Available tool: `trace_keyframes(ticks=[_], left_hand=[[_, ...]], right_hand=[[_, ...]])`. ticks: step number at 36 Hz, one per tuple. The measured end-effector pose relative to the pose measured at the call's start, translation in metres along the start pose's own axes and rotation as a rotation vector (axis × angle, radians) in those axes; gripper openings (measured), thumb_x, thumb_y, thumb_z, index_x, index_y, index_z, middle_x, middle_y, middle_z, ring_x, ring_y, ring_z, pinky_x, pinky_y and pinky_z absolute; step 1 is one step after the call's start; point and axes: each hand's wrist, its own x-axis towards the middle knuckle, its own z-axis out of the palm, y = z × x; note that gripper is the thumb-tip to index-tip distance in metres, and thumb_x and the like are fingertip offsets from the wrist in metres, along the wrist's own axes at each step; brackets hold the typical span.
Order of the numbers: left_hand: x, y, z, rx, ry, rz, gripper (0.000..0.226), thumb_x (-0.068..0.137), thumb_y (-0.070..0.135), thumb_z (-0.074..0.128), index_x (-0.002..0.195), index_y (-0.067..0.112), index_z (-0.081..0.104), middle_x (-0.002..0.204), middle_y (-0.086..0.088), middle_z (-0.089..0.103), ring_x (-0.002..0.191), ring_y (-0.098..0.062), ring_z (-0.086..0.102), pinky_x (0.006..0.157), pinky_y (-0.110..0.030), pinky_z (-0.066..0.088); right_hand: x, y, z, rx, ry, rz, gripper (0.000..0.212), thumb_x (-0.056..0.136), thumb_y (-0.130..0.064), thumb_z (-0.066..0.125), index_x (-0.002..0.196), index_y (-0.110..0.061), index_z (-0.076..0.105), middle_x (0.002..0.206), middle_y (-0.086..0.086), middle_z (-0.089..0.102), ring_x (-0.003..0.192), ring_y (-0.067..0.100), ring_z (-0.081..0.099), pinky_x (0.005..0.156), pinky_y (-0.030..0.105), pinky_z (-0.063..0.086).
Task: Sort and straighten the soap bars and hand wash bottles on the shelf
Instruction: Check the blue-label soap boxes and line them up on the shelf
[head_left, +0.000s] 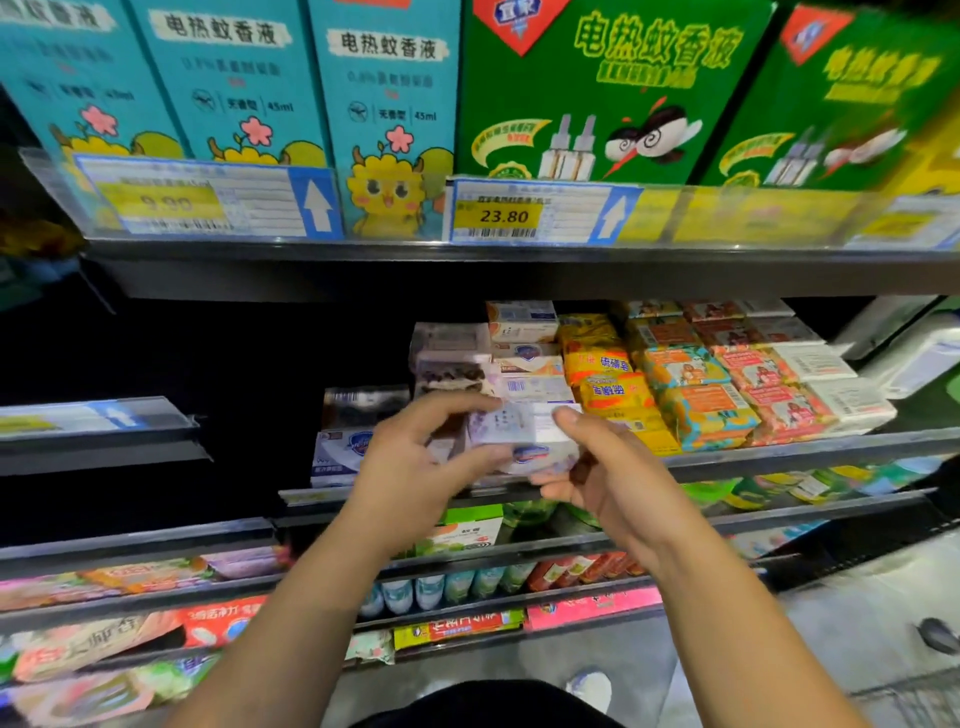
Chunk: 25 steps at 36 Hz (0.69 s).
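A white and lilac soap bar pack is held in front of the middle shelf. My left hand grips its left end with thumb and fingers. My right hand grips its right end from below. Behind them white and purple soap boxes are stacked on the shelf. To the right lie rows of yellow soap packs, orange-and-teal packs, pink packs and white packs. A white-blue soap box stands at the left. No hand wash bottles are clearly seen.
The shelf above carries teal boxes and green boxes behind price tags. Lower shelves hold small bottles and bagged goods. The left part of the middle shelf is dark. White containers sit at the far right.
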Motion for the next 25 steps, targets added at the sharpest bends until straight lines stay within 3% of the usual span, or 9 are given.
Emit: trace_keyframes(ticks=[3, 5, 7, 11, 14, 16, 19, 23, 25], left_hand=[[0.002, 0.010, -0.002, -0.330, 0.095, -0.106, 0.018, 0.081, 0.029, 0.076, 0.096, 0.034, 0.067, 0.091, 0.005, 0.072, 0.089, -0.008, 0.069, 0.074, -0.025, 0.058], [0.002, 0.015, -0.002, -0.407, 0.149, -0.141, 0.015, 0.080, 0.026, 0.072, 0.094, 0.026, 0.067, 0.087, 0.007, 0.073, 0.086, -0.008, 0.070, 0.070, -0.023, 0.058], [0.002, 0.018, -0.001, -0.441, 0.155, -0.169, 0.016, 0.080, 0.025, 0.068, 0.096, 0.022, 0.066, 0.093, 0.012, 0.073, 0.091, -0.007, 0.071, 0.073, -0.021, 0.057], [-0.003, 0.014, -0.015, -0.385, -0.044, -0.126, 0.017, 0.087, 0.031, 0.076, 0.102, 0.037, 0.071, 0.115, 0.021, 0.067, 0.106, -0.003, 0.063, 0.081, -0.027, 0.058], [-0.008, 0.010, -0.033, -0.251, -0.325, -0.013, 0.059, 0.069, 0.045, 0.085, 0.124, 0.043, 0.064, 0.149, 0.023, 0.043, 0.140, -0.009, 0.041, 0.101, -0.037, 0.051], [-0.006, 0.011, -0.039, 0.046, -0.301, 0.102, 0.063, 0.071, 0.053, 0.080, 0.128, 0.055, 0.055, 0.154, 0.029, 0.032, 0.146, -0.007, 0.030, 0.111, -0.043, 0.042], [-0.003, 0.014, -0.038, 0.180, -0.098, 0.157, 0.048, 0.075, 0.054, 0.073, 0.120, 0.058, 0.058, 0.147, 0.026, 0.043, 0.137, -0.008, 0.043, 0.106, -0.041, 0.046], [-0.010, 0.016, -0.032, -0.154, 0.019, -0.029, 0.045, 0.076, 0.047, 0.070, 0.117, 0.039, 0.056, 0.115, 0.017, 0.067, 0.110, -0.005, 0.064, 0.085, -0.023, 0.056], [-0.011, 0.019, -0.031, -0.287, 0.054, -0.078, 0.039, 0.082, 0.036, 0.076, 0.115, 0.029, 0.057, 0.107, 0.019, 0.070, 0.102, -0.004, 0.067, 0.078, -0.017, 0.054]], right_hand=[[-0.005, -0.001, 0.006, -0.018, -0.084, 0.005, 0.041, 0.082, -0.041, 0.072, 0.114, -0.016, 0.070, 0.111, 0.008, 0.075, 0.100, 0.020, 0.072, 0.085, 0.035, 0.058], [-0.007, -0.002, 0.011, -0.070, -0.098, -0.019, 0.035, 0.085, -0.028, 0.074, 0.117, -0.015, 0.068, 0.114, 0.008, 0.075, 0.110, 0.023, 0.070, 0.097, 0.039, 0.053], [-0.007, -0.004, 0.015, -0.097, -0.055, -0.073, 0.034, 0.082, -0.018, 0.072, 0.116, -0.012, 0.068, 0.114, 0.012, 0.074, 0.110, 0.030, 0.069, 0.097, 0.043, 0.054], [-0.009, -0.009, 0.021, 0.048, 0.008, -0.111, 0.039, 0.075, -0.020, 0.071, 0.114, -0.020, 0.065, 0.105, 0.004, 0.075, 0.088, 0.024, 0.073, 0.061, 0.032, 0.058], [-0.012, -0.014, 0.019, 0.105, -0.013, -0.091, 0.026, 0.080, -0.024, 0.067, 0.106, -0.024, 0.067, 0.113, 0.009, 0.074, 0.085, 0.026, 0.072, 0.050, 0.027, 0.053], [-0.014, -0.017, 0.018, 0.086, -0.031, -0.068, 0.017, 0.081, -0.026, 0.066, 0.098, -0.026, 0.070, 0.115, 0.012, 0.073, 0.083, 0.026, 0.071, 0.046, 0.024, 0.051], [-0.016, -0.017, 0.018, 0.120, -0.127, -0.010, 0.023, 0.083, -0.034, 0.068, 0.103, -0.024, 0.073, 0.113, 0.017, 0.071, 0.068, 0.022, 0.069, 0.042, 0.019, 0.051], [-0.017, -0.013, 0.016, 0.141, -0.328, -0.004, 0.076, 0.068, -0.042, 0.090, 0.133, -0.019, 0.058, 0.127, 0.021, 0.066, 0.089, 0.031, 0.072, 0.070, 0.029, 0.062], [-0.015, -0.009, 0.019, -0.006, -0.275, -0.047, 0.067, 0.068, -0.034, 0.091, 0.127, -0.023, 0.063, 0.125, 0.012, 0.069, 0.106, 0.031, 0.069, 0.084, 0.034, 0.061]])
